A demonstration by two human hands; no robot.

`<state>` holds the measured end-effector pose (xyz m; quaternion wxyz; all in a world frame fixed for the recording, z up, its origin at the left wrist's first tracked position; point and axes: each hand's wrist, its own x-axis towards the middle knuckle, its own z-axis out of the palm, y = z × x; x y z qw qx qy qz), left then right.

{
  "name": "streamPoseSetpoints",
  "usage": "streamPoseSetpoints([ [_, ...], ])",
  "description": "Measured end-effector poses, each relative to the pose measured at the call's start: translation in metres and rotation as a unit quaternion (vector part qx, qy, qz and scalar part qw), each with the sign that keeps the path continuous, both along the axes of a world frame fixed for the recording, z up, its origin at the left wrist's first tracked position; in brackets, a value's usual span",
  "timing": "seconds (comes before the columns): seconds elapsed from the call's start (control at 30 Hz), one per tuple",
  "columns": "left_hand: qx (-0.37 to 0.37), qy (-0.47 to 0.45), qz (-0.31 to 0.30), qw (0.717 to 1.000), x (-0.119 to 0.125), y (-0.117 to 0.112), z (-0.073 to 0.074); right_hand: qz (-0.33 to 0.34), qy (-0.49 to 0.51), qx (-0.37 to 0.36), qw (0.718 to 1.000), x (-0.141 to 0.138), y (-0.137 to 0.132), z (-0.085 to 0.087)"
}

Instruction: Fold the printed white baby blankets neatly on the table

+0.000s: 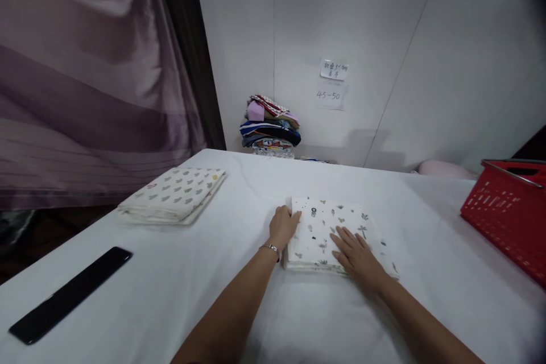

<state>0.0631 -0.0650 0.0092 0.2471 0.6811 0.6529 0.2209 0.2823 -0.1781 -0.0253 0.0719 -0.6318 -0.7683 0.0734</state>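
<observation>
A folded white cloth with small grey prints (pixel 330 222) lies on the white table (pixel 256 296) in front of me. My left hand (pixel 284 227), a thin bracelet at its wrist, rests against the cloth's left edge with its fingers curled over that edge. My right hand (pixel 354 253) lies flat on top of the cloth's near right part, fingers stretched out and slightly spread. Neither hand lifts the cloth.
Another folded patterned cloth (pixel 174 194) sits at the table's left. A long black flat object (pixel 70 294) lies near the left front edge. A red plastic basket (pixel 509 216) stands at the right. A stack of folded clothes (pixel 271 125) is against the back wall, a curtain (pixel 94 68) hangs left.
</observation>
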Motion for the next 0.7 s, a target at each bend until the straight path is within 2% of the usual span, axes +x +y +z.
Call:
streamPoseSetpoints([
  [0.33, 0.03, 0.015, 0.011, 0.999, -0.002, 0.002, -0.017, 0.005, 0.02, 0.008, 1.0, 0.002, -0.001, -0.002],
  [0.53, -0.002, 0.025, 0.017, 1.0, 0.003, 0.015, -0.006, 0.004, 0.019, 0.008, 1.0, 0.001, -0.001, 0.0],
  [0.6, 0.018, 0.031, 0.014, 0.999, 0.007, 0.017, -0.001, 0.005, 0.018, 0.01, 1.0, 0.001, -0.001, -0.001],
  [0.7, 0.055, 0.062, -0.033, 0.996, 0.013, 0.017, -0.003, 0.007, 0.021, 0.012, 1.0, 0.002, 0.0, -0.003],
])
